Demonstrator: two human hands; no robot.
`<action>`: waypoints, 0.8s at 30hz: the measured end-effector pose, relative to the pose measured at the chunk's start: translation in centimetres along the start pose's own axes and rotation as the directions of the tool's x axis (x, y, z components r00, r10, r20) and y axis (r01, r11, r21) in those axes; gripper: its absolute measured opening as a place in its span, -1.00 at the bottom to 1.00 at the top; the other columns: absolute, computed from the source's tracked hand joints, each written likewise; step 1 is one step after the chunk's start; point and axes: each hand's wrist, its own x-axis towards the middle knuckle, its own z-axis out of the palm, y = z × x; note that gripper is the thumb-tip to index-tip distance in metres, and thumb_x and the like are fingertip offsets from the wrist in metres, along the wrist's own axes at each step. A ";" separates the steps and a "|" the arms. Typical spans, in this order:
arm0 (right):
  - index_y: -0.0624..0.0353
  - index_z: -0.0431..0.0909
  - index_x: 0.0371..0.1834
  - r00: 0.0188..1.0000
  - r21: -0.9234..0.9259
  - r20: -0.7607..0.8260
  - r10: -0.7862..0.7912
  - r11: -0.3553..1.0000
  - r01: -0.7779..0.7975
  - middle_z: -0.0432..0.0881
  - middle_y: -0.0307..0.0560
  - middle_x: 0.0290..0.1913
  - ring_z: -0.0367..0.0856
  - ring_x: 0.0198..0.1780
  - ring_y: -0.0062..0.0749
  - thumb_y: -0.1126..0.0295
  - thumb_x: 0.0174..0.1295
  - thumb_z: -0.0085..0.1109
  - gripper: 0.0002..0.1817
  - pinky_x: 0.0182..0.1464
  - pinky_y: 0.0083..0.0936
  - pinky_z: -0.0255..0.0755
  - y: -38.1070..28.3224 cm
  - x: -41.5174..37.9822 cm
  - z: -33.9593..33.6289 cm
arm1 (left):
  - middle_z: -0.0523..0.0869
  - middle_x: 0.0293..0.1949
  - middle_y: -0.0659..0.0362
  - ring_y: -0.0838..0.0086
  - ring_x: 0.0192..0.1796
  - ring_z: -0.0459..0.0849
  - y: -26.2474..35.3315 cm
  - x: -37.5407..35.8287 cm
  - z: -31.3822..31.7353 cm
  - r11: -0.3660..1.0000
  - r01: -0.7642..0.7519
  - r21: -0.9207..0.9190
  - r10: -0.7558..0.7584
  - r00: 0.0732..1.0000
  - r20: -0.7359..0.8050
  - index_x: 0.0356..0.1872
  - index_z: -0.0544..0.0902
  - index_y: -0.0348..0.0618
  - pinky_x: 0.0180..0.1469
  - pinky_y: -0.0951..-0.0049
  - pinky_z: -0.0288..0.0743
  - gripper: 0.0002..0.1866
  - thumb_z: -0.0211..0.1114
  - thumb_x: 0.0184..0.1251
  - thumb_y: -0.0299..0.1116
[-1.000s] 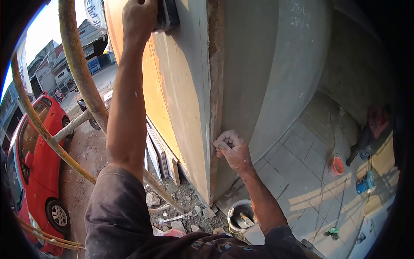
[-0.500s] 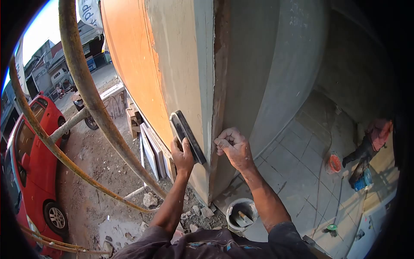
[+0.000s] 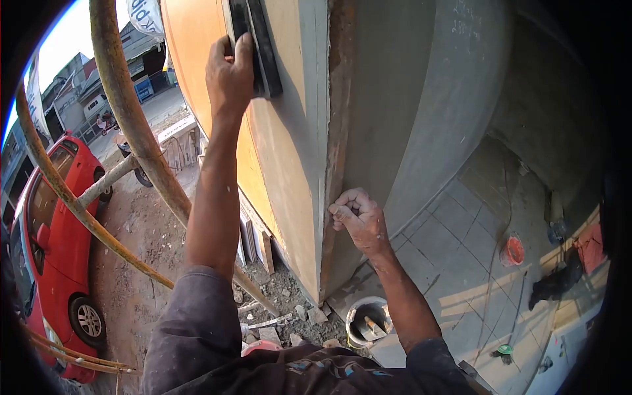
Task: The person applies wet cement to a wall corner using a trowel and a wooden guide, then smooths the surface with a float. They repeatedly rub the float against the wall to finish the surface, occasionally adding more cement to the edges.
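My left hand (image 3: 230, 72) is raised high and closed round a long black float (image 3: 263, 56), which lies against the plastered face of the column (image 3: 283, 131). Lower down, my right hand (image 3: 357, 214) has its fingers curled together at the column's vertical corner edge (image 3: 324, 197); whatever they pinch there, if anything, is too small to make out. Orange paint (image 3: 191, 59) covers the wall left of the plaster.
A bucket (image 3: 367, 321) holding a tool stands at the column's foot. Rusty scaffold pipes (image 3: 128, 118) curve down the left side, before a red car (image 3: 62, 250). An orange-red bucket (image 3: 512, 251) and another person (image 3: 559, 276) are at the right.
My left hand has moved up the column with the float, and my left arm is stretched out. My right hand stays at the edge. The person at the right has shifted.
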 end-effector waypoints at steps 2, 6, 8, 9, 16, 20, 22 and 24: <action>0.26 0.50 -0.20 1.000 -0.035 0.004 -0.019 0.999 0.019 0.56 -0.25 -0.50 0.49 -0.47 -0.66 0.53 0.34 0.27 -0.89 -0.41 -0.64 0.40 0.3 0.1 -0.1 | 0.65 -0.32 0.19 0.62 -0.34 0.54 -4.9 -13.9 -1.1 0.986 0.164 0.003 -0.164 0.984 0.071 0.09 0.60 -0.26 -0.25 0.49 0.47 -0.63 0.17 0.57 -0.14; 0.26 0.50 -0.20 1.000 -0.047 0.011 -0.024 0.999 0.025 0.57 -0.26 -0.49 0.50 -0.47 -0.67 0.53 0.35 0.28 -0.88 -0.41 -0.64 0.43 0.1 0.2 -0.1 | 0.66 -0.18 0.08 0.40 -0.15 0.63 -8.7 -38.7 -4.5 0.725 0.689 -0.001 -0.669 0.705 0.235 0.17 0.50 -0.31 -0.04 0.38 0.50 -0.64 0.15 0.58 -0.23; 0.25 0.50 -0.20 1.000 -0.033 0.004 -0.018 0.999 0.018 0.58 -0.25 -0.48 0.50 -0.48 -0.67 0.52 0.35 0.27 -0.88 -0.40 -0.64 0.46 0.2 0.1 -0.1 | 0.66 -0.17 0.06 0.38 -0.13 0.63 -8.2 -44.2 -5.2 0.663 0.748 0.031 -0.735 0.642 0.217 0.16 0.50 -0.33 -0.02 0.37 0.49 -0.65 0.15 0.57 -0.25; 0.25 0.50 -0.21 1.000 -0.026 0.001 -0.020 0.999 0.020 0.58 -0.25 -0.48 0.49 -0.48 -0.67 0.52 0.35 0.27 -0.88 -0.39 -0.64 0.47 0.2 0.2 0.0 | 0.66 -0.18 0.06 0.38 -0.14 0.62 -8.5 -44.6 -5.3 0.705 0.708 0.038 -0.701 0.688 0.186 0.15 0.50 -0.34 -0.02 0.37 0.49 -0.65 0.15 0.57 -0.26; 0.26 0.51 -0.20 1.000 0.020 -0.019 -0.016 1.000 0.017 0.58 -0.24 -0.48 0.50 -0.48 -0.68 0.51 0.34 0.28 -0.88 -0.38 -0.64 0.49 0.6 0.2 0.1 | 0.58 -0.29 0.12 0.49 -0.27 0.54 -6.7 -13.8 -0.3 0.948 0.294 -0.124 -0.294 0.955 0.019 -0.04 0.57 -0.39 -0.15 0.41 0.47 -0.66 0.25 0.52 -0.21; 0.27 0.51 -0.20 0.999 -0.042 -0.018 -0.042 0.998 0.042 0.57 -0.24 -0.49 0.50 -0.47 -0.68 0.51 0.34 0.29 -0.87 -0.40 -0.65 0.45 0.8 0.1 -0.2 | 0.71 -0.21 -0.14 0.06 -0.11 0.67 -1.0 6.9 1.6 0.992 -0.123 0.019 0.125 0.984 -0.127 -0.14 0.64 -0.39 0.00 0.18 0.51 -0.56 0.26 0.45 -0.07; 0.28 0.51 -0.20 0.999 -0.060 -0.017 -0.045 0.997 0.044 0.57 -0.24 -0.49 0.50 -0.47 -0.67 0.52 0.33 0.29 -0.87 -0.40 -0.65 0.43 0.7 0.2 -0.1 | 0.70 -0.20 -0.14 0.04 -0.10 0.67 -0.6 8.6 1.6 0.988 -0.151 0.005 0.151 0.982 -0.116 -0.12 0.64 -0.39 0.01 0.17 0.50 -0.56 0.26 0.46 -0.07; 0.28 0.51 -0.20 0.999 -0.016 -0.011 -0.044 0.999 0.044 0.56 -0.25 -0.50 0.49 -0.47 -0.67 0.54 0.33 0.29 -0.88 -0.41 -0.65 0.41 0.7 0.0 -0.2 | 0.69 -0.20 -0.13 0.06 -0.12 0.65 -1.6 5.2 1.2 0.995 -0.094 -0.041 0.091 0.993 -0.070 -0.09 0.64 -0.38 0.00 0.18 0.50 -0.57 0.26 0.46 -0.10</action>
